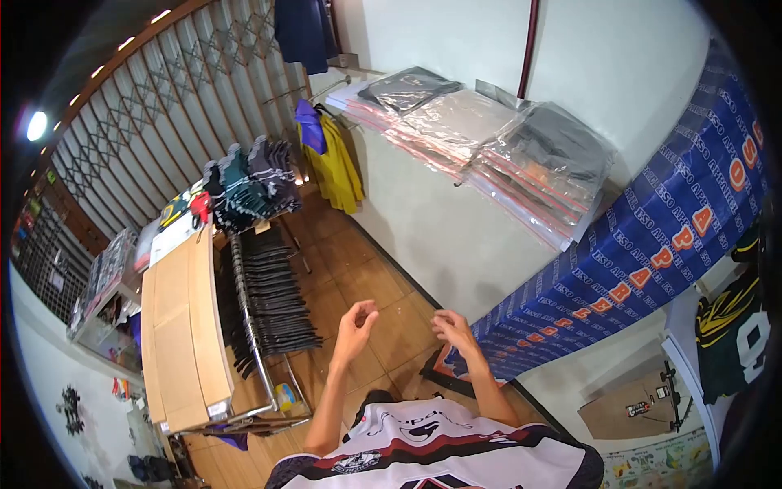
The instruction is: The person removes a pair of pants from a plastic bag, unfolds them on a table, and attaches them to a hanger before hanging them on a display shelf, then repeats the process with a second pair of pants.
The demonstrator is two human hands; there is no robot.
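My left hand [356, 328] is raised over the brown tiled floor, its fingers loosely bent and apart, with nothing in it. Across a gap from it, my right hand [455, 331] is held up in the same way, also empty, with fingers half curled. Neither hand touches anything. Nearest to the left one is a rack of dark garments [273, 293] hanging in a tight row. A blue banner with orange lettering [603, 269] stands close to the right hand and forearm.
Plastic-bagged garments [481, 122] lie in stacks on a white ledge ahead. Cardboard [175, 326] covers the table at left, with folded dark clothes [248, 179] at its far end. A yellow jacket [336, 167] hangs by the wall. A folding metal gate [163, 114] stands behind.
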